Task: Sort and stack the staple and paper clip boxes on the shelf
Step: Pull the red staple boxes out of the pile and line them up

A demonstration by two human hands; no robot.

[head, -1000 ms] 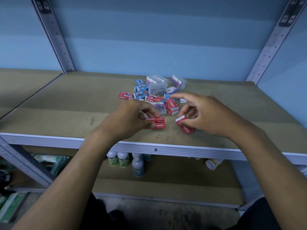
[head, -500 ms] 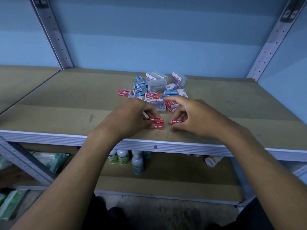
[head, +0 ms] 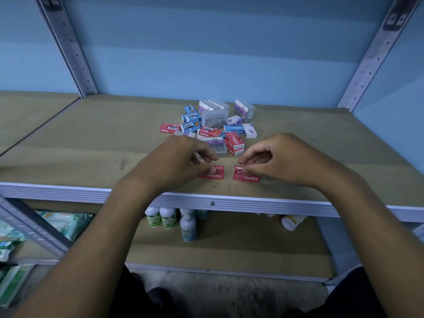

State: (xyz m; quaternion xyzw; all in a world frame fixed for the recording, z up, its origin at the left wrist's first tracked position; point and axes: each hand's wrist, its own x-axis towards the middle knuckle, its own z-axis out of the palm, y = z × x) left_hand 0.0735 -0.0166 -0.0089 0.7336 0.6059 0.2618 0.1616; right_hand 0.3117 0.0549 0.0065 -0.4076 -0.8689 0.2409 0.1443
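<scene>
Two small stacks of red staple boxes sit side by side near the shelf's front edge: a left stack (head: 215, 174) and a right stack (head: 246, 176). My left hand (head: 176, 161) pinches the left stack at its left end, thumb on top. With thumb and forefinger, my right hand (head: 286, 160) holds the upper box of the right stack. Behind them lies a mixed pile: red staple boxes (head: 234, 141), blue staple boxes (head: 191, 126), clear paper clip boxes (head: 214, 118) and purple-and-white boxes (head: 249, 130).
The brown shelf board (head: 91, 143) has a grey metal front rail (head: 252, 204) and perforated uprights (head: 68, 47) (head: 371, 56) at the back corners. On the lower shelf stand small bottles (head: 168, 218); one bottle (head: 290, 222) lies on its side. Wipe packs (head: 66, 222) sit low left.
My right hand has set its red box down on a second stack to the right of the first. Both hands have drawn slightly apart, and the left stack stays where it was.
</scene>
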